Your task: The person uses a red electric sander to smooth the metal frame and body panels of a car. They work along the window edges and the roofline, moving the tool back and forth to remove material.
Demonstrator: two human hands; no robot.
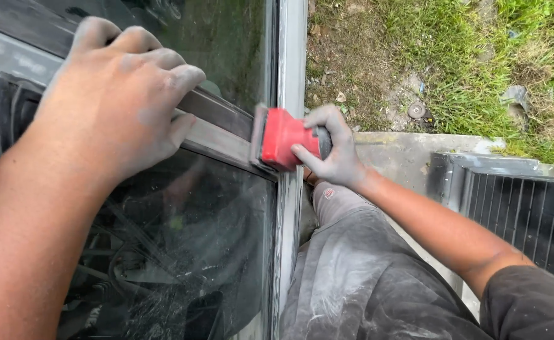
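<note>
Left hand (110,94): nearest the camera, dusted grey, laid palm-down on the grey window frame (220,135) with the fingers curled over its slanted bar, gripping nothing loose. Below the bar, dark window glass (182,252), dusty and scratched. Right hand (330,148): farther off, also grey with dust, closed around the black handle of a red sanding block (281,138). The block's flat face is pressed against the slanted bar, just beside the upright post (291,56). Dust-covered grey trousers (358,277) below the right forearm. Beyond: a concrete slab (402,157), a dark grille (528,214) at right, then grass (478,56).
</note>
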